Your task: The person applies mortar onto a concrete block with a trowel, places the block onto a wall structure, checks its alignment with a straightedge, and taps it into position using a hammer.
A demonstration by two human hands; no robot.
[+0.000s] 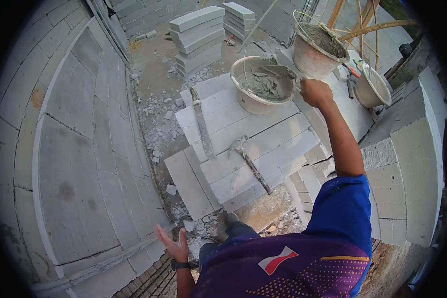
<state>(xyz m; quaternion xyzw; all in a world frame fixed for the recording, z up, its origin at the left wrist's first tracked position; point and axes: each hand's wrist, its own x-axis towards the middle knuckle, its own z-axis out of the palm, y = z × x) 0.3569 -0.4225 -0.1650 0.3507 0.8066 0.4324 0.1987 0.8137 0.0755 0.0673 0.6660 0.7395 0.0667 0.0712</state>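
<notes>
My right hand [315, 92] is closed at the rim of a whitish bucket [255, 101]. From the fist a mortar-smeared trowel [281, 71] reaches into the bucket; its handle is hidden by my fingers. Grey wet mortar [268, 87] fills much of the bucket, which stands on stacked light blocks [233, 119]. Low on the left, my left hand [174, 246] is open, fingers apart, with nothing in it, near the block wall [74, 188]. On the blocks lie a hammer-like tool [253, 166] with a dark handle and a long, mortar-caked flat tool [202, 124].
A second bucket [317, 49] heaped with mortar stands behind, and a smaller white bucket [372, 88] tilts at the right. Block stacks [197, 37] rise at the back. Rubble [166, 131] litters the floor along the left wall. Wooden poles [360, 30] lean at back right.
</notes>
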